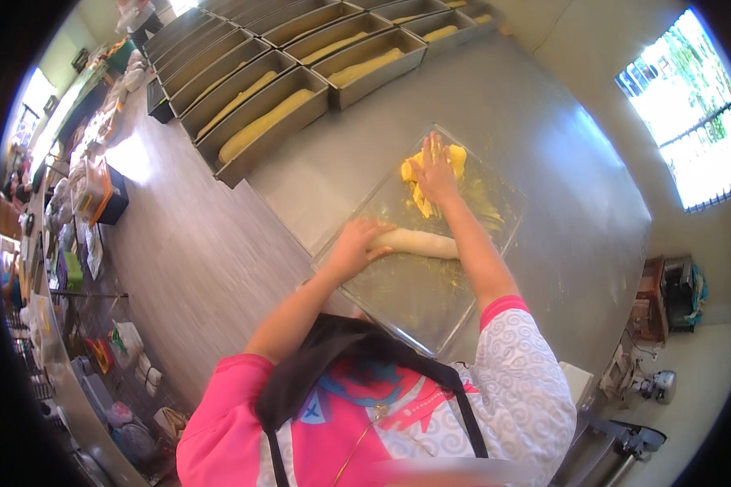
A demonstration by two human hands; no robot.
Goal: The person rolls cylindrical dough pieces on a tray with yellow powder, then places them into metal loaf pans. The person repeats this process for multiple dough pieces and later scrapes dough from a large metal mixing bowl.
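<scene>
A pale dough roll [417,242] lies across a clear board [396,298] that has a raised-looking edge. My left hand [356,246] rests on the left end of the roll, thumb and fingers around it. Farther up the board, my right hand [435,173] presses flat on a lump of soft yellow fat [457,159], probably butter or margarine. Its fingers are smeared with the yellow stuff. Yellow streaks also mark the board to the right of that hand. My right forearm passes over the roll's right end and hides it.
Rows of metal loaf pans [268,122] stand at the far side of the steel table [560,195], several holding dough rolls [265,125]. A barred window [688,115] is at the right. Shelving with bags and boxes [106,189] lines the left, across the floor [176,243].
</scene>
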